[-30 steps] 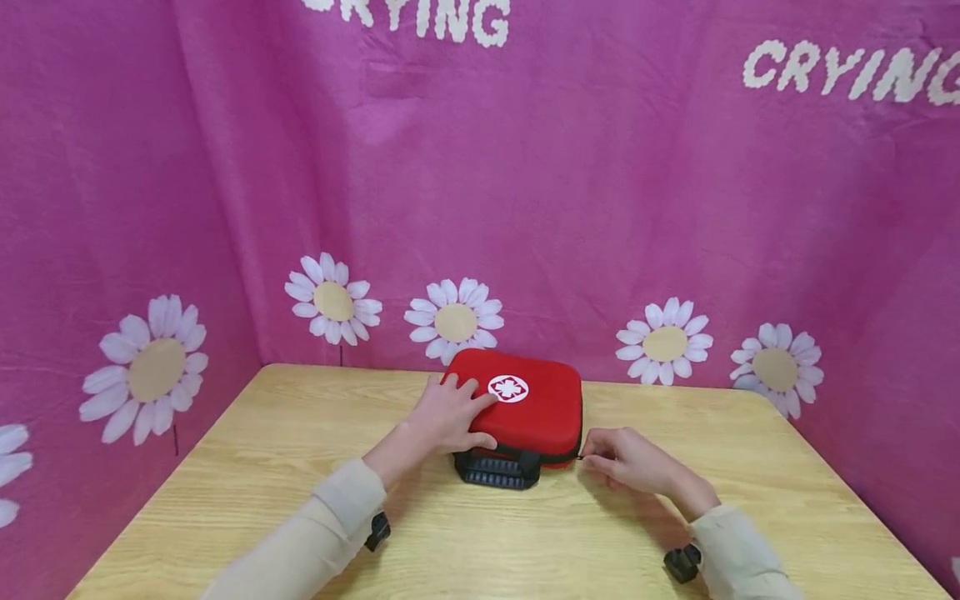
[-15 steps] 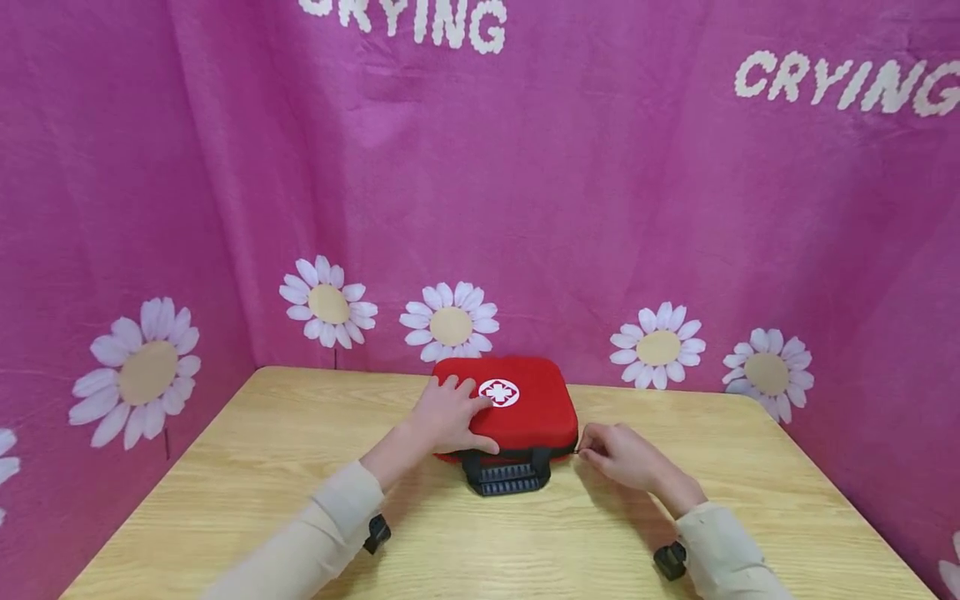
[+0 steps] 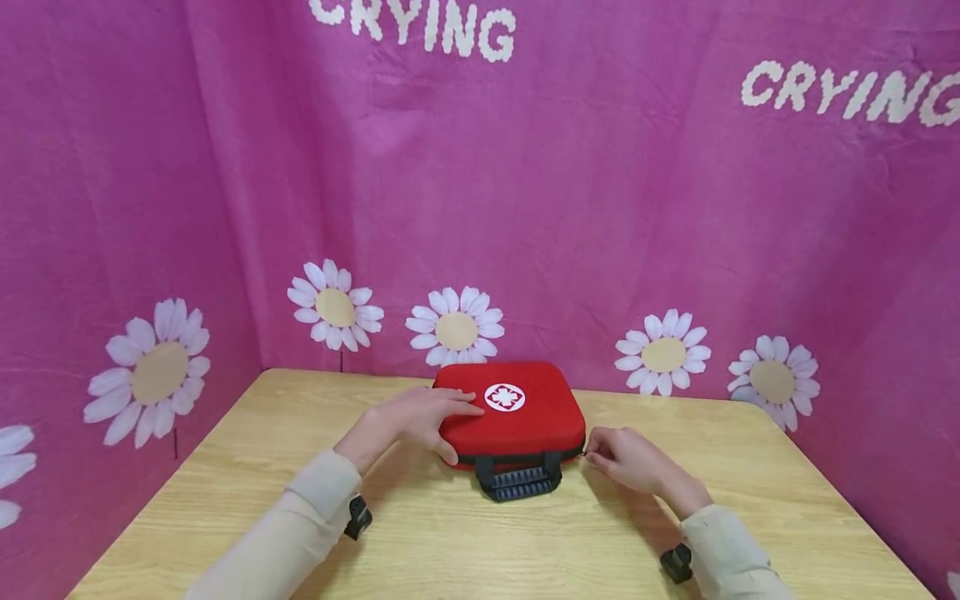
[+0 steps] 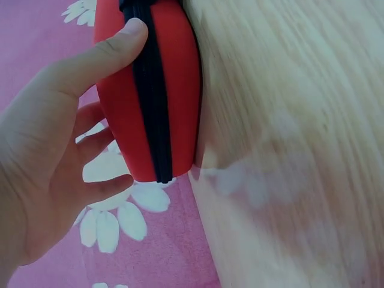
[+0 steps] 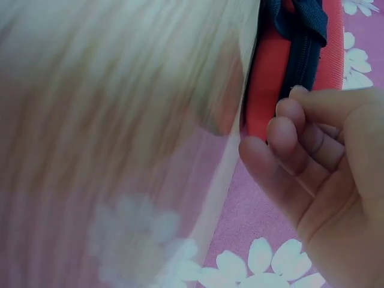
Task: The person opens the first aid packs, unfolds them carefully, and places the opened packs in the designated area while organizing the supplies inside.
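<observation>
A red first aid case (image 3: 536, 421) with a white round emblem lies flat on the table, its black handle (image 3: 522, 483) toward me. My left hand (image 3: 412, 417) rests at the case's left end, fingers extended over the lid. In the left wrist view its thumb (image 4: 123, 48) touches the case by the black zipper (image 4: 155, 114). At the front right corner, my right hand (image 3: 633, 458) pinches the zipper pull between thumb and forefinger. The right wrist view shows these fingertips (image 5: 290, 111) against the zipper band (image 5: 302, 63); they mostly hide the pull.
The wooden table (image 3: 450, 550) runs back to a pink curtain (image 3: 570, 208) printed with daisies, which also closes off both sides. A black wrist camera (image 3: 358, 517) sits under the left sleeve, another black wrist camera (image 3: 677, 564) under the right.
The case has turned slightly, its handle swinging to the right. My left hand has slid left toward the case's end, off the emblem. The right hand keeps its pinch at the corner.
</observation>
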`<state>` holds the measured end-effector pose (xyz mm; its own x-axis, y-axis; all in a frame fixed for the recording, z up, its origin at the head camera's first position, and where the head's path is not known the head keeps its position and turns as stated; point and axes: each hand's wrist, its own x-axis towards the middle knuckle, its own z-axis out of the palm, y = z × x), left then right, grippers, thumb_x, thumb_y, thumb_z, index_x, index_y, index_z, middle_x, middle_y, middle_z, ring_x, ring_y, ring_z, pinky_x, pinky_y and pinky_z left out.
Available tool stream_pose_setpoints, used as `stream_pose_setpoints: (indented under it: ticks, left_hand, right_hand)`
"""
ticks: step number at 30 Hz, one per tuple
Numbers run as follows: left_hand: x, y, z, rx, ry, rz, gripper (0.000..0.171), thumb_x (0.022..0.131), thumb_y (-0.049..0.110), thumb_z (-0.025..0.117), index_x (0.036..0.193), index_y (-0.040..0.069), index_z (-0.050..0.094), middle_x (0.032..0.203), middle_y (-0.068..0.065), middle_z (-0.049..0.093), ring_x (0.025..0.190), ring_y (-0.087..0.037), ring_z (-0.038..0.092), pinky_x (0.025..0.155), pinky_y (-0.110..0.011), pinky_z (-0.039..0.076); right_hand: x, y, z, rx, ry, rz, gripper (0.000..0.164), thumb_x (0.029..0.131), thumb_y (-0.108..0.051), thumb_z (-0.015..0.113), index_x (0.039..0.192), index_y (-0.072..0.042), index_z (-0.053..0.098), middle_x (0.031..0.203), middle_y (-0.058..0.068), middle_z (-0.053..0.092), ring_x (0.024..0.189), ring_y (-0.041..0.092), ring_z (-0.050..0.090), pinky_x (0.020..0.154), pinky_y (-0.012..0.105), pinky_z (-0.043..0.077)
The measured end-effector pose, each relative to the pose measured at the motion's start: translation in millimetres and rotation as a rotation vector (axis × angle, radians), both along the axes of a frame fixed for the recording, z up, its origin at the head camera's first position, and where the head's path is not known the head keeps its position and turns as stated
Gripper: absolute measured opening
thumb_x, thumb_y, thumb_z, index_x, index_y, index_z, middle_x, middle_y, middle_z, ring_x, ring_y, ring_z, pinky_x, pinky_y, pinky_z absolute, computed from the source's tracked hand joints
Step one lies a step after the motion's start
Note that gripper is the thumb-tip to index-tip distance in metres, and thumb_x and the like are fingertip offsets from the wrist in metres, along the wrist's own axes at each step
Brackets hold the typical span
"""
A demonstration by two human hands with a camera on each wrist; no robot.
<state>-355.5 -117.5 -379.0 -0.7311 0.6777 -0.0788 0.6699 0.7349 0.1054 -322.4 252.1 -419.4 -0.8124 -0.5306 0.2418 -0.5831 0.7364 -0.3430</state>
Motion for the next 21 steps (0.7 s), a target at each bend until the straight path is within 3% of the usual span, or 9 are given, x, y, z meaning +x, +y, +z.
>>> stream_pose_setpoints:
  ticks: [4,9,13,15,17,21]
  left_hand:
    - [0.3,2,2.4,-0.047,0.057,-0.008,0.081,0.076,0.049,0.08,0.148,0.033,0.046,0.158,0.002,0.039,0.146,-0.024,0.036,0.113,-0.052,0.036]
    - [0.0,8,0.2,-0.063,0.099,-0.027,0.076,0.079,0.053,0.076,0.147,0.031,0.049,0.156,0.0,0.043,0.144,-0.024,0.04,0.111,-0.049,0.039]
    - [-2.8,18,-2.5,-0.015,0.238,-0.057,0.062,0.087,0.061,0.062,0.139,0.028,0.058,0.135,-0.002,0.062,0.12,-0.021,0.06,0.1,-0.041,0.048]
    - [-3.9,22,-3.1,0.014,0.307,-0.059,0.057,0.089,0.064,0.058,0.132,0.028,0.065,0.12,-0.001,0.068,0.104,-0.018,0.064,0.092,-0.037,0.051]
    - [-3.2,24,-2.3,0.016,0.332,-0.053,0.056,0.087,0.065,0.059,0.129,0.029,0.068,0.112,-0.001,0.068,0.097,-0.016,0.062,0.087,-0.035,0.051]
    - [-1.4,20,-2.2,-0.002,0.317,-0.049,0.055,0.086,0.067,0.059,0.129,0.034,0.068,0.113,0.001,0.067,0.097,-0.013,0.06,0.086,-0.032,0.05]
  right_hand:
    - [0.6,-1,-0.6,0.0,0.004,0.068,0.012,0.09,-0.007,0.068,0.084,-0.014,0.061,0.064,-0.015,0.051,0.055,-0.004,0.041,0.054,0.019,0.039]
    - [4.0,-6,1.0,-0.007,-0.055,0.104,0.012,0.091,-0.007,0.067,0.085,-0.014,0.06,0.066,-0.015,0.051,0.058,-0.004,0.04,0.055,0.018,0.038]
    - [8.7,-15,1.8,-0.021,-0.097,0.153,0.013,0.092,-0.01,0.067,0.083,-0.016,0.06,0.065,-0.016,0.047,0.057,-0.004,0.04,0.054,0.017,0.037]
    - [10.9,-19,1.8,-0.018,-0.098,0.17,0.014,0.093,-0.012,0.066,0.083,-0.017,0.06,0.064,-0.016,0.046,0.056,-0.004,0.039,0.053,0.017,0.036]
    - [12.7,-21,1.3,-0.018,-0.096,0.164,0.014,0.093,-0.012,0.066,0.082,-0.018,0.059,0.064,-0.017,0.045,0.057,-0.004,0.039,0.054,0.017,0.035]
    - [10.9,-20,3.3,-0.016,-0.06,0.106,0.015,0.091,-0.01,0.067,0.08,-0.018,0.06,0.065,-0.015,0.048,0.059,-0.003,0.041,0.056,0.018,0.038]
